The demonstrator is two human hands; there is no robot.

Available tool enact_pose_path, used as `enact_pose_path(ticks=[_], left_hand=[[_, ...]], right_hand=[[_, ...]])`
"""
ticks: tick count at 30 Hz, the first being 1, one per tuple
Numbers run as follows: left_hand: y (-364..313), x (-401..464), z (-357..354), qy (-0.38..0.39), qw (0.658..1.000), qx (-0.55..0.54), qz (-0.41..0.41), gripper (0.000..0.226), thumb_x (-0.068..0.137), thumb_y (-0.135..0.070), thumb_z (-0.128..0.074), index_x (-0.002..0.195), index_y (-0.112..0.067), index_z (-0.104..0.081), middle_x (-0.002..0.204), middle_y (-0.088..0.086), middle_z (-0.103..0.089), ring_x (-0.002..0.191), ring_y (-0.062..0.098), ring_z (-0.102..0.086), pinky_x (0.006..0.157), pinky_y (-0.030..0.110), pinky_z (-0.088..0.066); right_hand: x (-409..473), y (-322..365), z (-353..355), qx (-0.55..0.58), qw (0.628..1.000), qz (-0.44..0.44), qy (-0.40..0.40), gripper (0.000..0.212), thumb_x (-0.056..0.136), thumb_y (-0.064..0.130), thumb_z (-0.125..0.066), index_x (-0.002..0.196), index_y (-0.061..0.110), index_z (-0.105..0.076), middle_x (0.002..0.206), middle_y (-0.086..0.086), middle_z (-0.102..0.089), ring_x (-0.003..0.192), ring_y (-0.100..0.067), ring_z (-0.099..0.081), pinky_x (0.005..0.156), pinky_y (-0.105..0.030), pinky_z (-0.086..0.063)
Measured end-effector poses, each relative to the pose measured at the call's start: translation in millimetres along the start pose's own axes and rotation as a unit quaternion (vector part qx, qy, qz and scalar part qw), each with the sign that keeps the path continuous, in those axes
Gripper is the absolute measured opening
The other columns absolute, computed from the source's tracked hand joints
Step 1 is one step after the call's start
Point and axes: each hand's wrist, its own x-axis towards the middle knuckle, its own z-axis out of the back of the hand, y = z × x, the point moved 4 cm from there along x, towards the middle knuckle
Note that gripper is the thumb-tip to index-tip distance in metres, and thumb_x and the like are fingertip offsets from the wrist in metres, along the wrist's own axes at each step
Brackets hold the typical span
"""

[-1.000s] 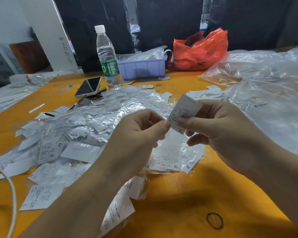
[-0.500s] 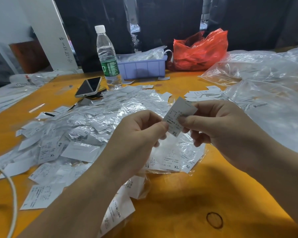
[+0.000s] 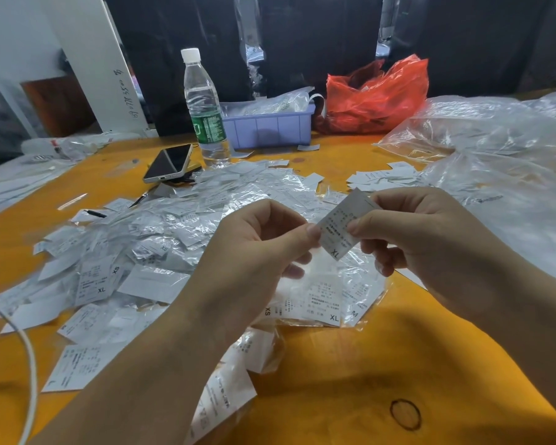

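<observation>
A small white size label (image 3: pixel 341 226) printed "XL" is held up above the orange table (image 3: pixel 350 364). My left hand (image 3: pixel 251 252) pinches its left edge between thumb and forefinger. My right hand (image 3: pixel 430 242) pinches its right side, thumb on the printed face. Beneath both hands spreads a large heap of similar white labels and small clear plastic sleeves (image 3: pixel 161 245), with sizes XL, XS and M readable.
A water bottle (image 3: pixel 204 114), a phone (image 3: pixel 169 163), a lilac plastic bin (image 3: pixel 267 125) and a red plastic bag (image 3: pixel 376 94) stand at the back. Big clear bags (image 3: pixel 507 162) fill the right. A white cable (image 3: pixel 26 364) curves at the left edge.
The label has tilted and dropped slightly between my hands, and its "XL" print now faces me. Both hands keep their pinch.
</observation>
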Motion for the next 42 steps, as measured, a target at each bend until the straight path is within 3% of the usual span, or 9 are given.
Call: enact_pose_path(ticks=[6,11,16,20,27,32,35,39,42], left_hand=[[1,1,-1,0.001,1.000,-0.001,-0.002,0.024,0.069,-0.030,-0.072,0.085,-0.012,-0.067,0.076,0.006,-0.073,0.066,0.014,-0.067,0.061,0.025,-0.057],[4,2,-2,0.008,1.000,0.005,0.007,0.015,0.079,-0.014,-0.073,0.092,-0.017,-0.066,0.074,0.002,-0.073,0.065,0.012,-0.067,0.061,0.024,-0.057],[2,1,-3,0.009,1.000,0.003,0.007,0.031,0.067,-0.028,-0.074,0.095,-0.018,-0.065,0.080,0.003,-0.075,0.068,0.012,-0.069,0.064,0.027,-0.059],[4,2,-2,-0.002,1.000,-0.006,0.015,0.033,0.065,-0.031,-0.074,0.095,-0.020,-0.065,0.080,0.002,-0.075,0.071,0.015,-0.071,0.063,0.024,-0.057],[3,1,2,-0.021,0.999,-0.026,0.001,0.042,0.058,-0.036,-0.077,0.094,-0.017,-0.066,0.082,0.005,-0.076,0.077,0.023,-0.073,0.066,0.028,-0.060],[1,0,5,-0.037,0.999,-0.003,-0.006,0.045,0.055,-0.040,-0.079,0.092,-0.018,-0.065,0.076,0.007,-0.074,0.070,0.022,-0.072,0.061,0.024,-0.058],[0,0,5,-0.036,0.999,-0.009,-0.003,0.046,0.054,-0.039,-0.080,0.092,-0.017,-0.065,0.074,0.008,-0.074,0.064,0.020,-0.070,0.059,0.023,-0.057],[0,-1,4,-0.026,1.000,-0.010,-0.002,0.043,0.055,-0.038,-0.080,0.090,-0.017,-0.066,0.076,0.011,-0.074,0.065,0.024,-0.070,0.058,0.024,-0.057],[1,-1,4,-0.014,1.000,-0.020,0.009,0.043,0.056,-0.038,-0.080,0.091,-0.016,-0.066,0.080,0.012,-0.074,0.069,0.025,-0.071,0.061,0.026,-0.058]], right_hand=[[0,-3,-5,0.001,1.000,0.011,0.024,0.017,0.083,0.008,-0.066,0.070,0.014,-0.076,0.057,-0.002,-0.057,0.052,-0.013,-0.046,0.048,-0.027,-0.040],[-1,-3,-8,0.021,0.998,0.008,0.061,0.012,0.084,0.011,-0.067,0.076,0.007,-0.074,0.061,-0.004,-0.059,0.054,-0.013,-0.050,0.049,-0.023,-0.044],[-1,0,-3,0.035,0.999,0.010,0.034,0.026,0.088,0.012,-0.064,0.063,0.017,-0.071,0.073,-0.019,-0.062,0.057,-0.016,-0.051,0.052,-0.028,-0.044],[-3,0,-8,0.038,0.998,0.012,0.052,0.016,0.082,0.018,-0.068,0.068,0.015,-0.073,0.066,-0.007,-0.062,0.055,-0.014,-0.051,0.050,-0.025,-0.044],[-2,-4,-6,0.004,1.000,0.002,0.004,0.020,0.085,0.017,-0.069,0.065,0.016,-0.070,0.059,-0.001,-0.059,0.051,-0.012,-0.050,0.050,-0.026,-0.045],[-4,1,-11,0.050,0.996,0.004,0.074,0.015,0.071,0.025,-0.075,0.060,0.017,-0.069,0.059,-0.004,-0.059,0.051,-0.013,-0.050,0.049,-0.024,-0.044],[-2,-1,-9,0.070,0.993,-0.010,0.096,0.009,0.068,0.022,-0.078,0.069,0.014,-0.073,0.067,-0.008,-0.063,0.055,-0.014,-0.054,0.050,-0.025,-0.047],[-4,-6,-15,0.074,0.986,-0.049,0.143,0.025,0.068,0.020,-0.072,0.088,0.007,-0.076,0.075,-0.012,-0.068,0.058,-0.015,-0.059,0.050,-0.023,-0.049],[-3,-6,-14,0.051,0.991,-0.033,0.120,0.009,0.078,0.009,-0.072,0.086,0.008,-0.076,0.068,-0.009,-0.067,0.052,-0.013,-0.056,0.047,-0.022,-0.046]])
